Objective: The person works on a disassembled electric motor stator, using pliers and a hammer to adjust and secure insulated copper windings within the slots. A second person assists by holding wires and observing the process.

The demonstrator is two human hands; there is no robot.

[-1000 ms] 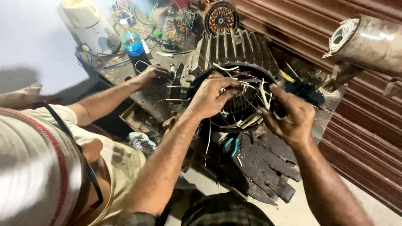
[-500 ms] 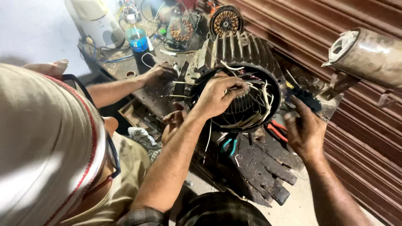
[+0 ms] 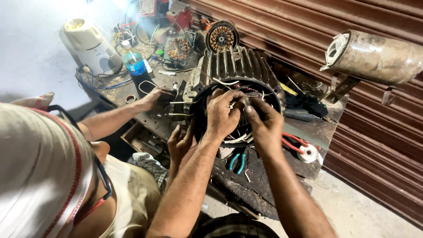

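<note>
Together, left hand (image 3: 222, 117) and right hand (image 3: 264, 123) pinch motor stator (image 3: 233, 70) wires.

Blue-labelled plastic bottle (image 3: 134, 63) at 11 o'clock on the cluttered bench, white appliance (image 3: 86, 37) just beside it toward 10. Copper-wound stator (image 3: 221, 37) standing on edge at 12. Rusty cylinder (image 3: 376, 57) at 2 o'clock against the brown roller shutter (image 3: 374, 128). Teal-handled pliers (image 3: 237, 161) low at centre; red-handled pliers (image 3: 294, 143) and tape roll (image 3: 308, 154) toward 4.
</note>
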